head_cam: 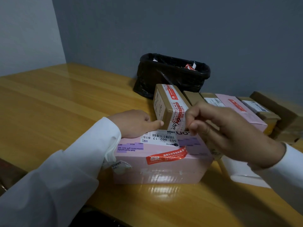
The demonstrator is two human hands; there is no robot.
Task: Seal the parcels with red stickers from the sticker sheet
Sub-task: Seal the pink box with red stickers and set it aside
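On the wooden table [49, 99], near centre, a pink box [157, 163] lies flat with a red sticker [166, 155] already across its near top edge, one end lifted and creased. Upon it a small brown box [165, 105] stands tilted on one end, carrying a red-and-white label. Left hand [136, 123] rests on the pink box, fingers extended, forefinger touching the brown box at its near lower corner. Right hand [229, 128] has its fingers curled at the right face of the brown box; whether it pinches a sticker or the box edge cannot be told. No sticker sheet is identifiable. Risks, as judged: the tilted box, steadied by 1 finger, may topple when pressed; a sticker laid on it now could wrinkle or miss the seam. Far right, more parcels [237, 110]; behind, a black bin [173, 74]
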